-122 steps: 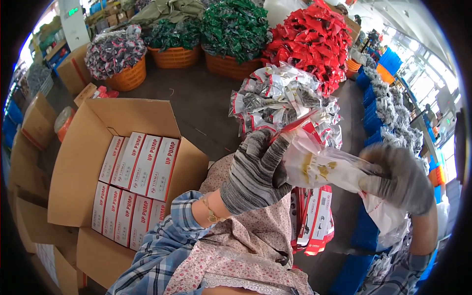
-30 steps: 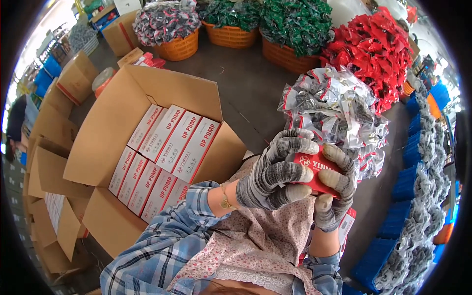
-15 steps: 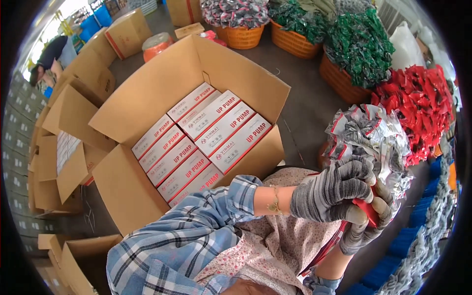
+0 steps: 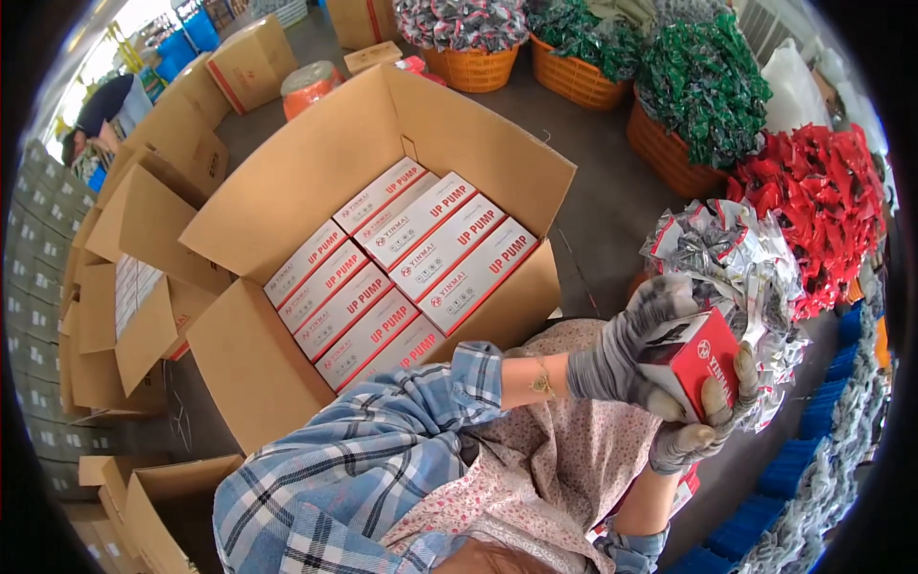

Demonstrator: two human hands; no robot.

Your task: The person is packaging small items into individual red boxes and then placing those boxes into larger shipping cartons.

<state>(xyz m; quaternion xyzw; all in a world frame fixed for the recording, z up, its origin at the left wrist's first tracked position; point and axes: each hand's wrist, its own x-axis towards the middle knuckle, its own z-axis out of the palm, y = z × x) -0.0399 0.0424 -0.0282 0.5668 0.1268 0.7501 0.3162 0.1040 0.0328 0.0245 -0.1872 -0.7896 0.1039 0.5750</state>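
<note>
My left hand [image 4: 633, 349], in a grey striped glove with pale fingertips, grips a small red and white box [image 4: 710, 356] from its left side. My right hand [image 4: 706, 421], gloved alike, wraps round the same box from below and from the right. A red face of the box is turned upward, and a side with a dark picture shows next to my left fingers. Beyond my hands stands a heap of clear plastic bags with grey parts [image 4: 722, 244]. To the left, a large open carton [image 4: 483, 124] holds rows of white boxes with red edges [image 4: 459, 244].
Orange baskets [image 4: 473, 69] with bagged parts stand along the far side, some heaped with green bags [image 4: 703, 91]. A red heap [image 4: 813, 210] and blue crates [image 4: 789, 469] lie at the right. Open cartons [image 4: 158, 215] line the left, where another person [image 4: 105, 110] bends over.
The box in my hands has turned, so its red face and pictured side now show. My left fingers have moved from its top to its side. The view has shifted slightly.
</note>
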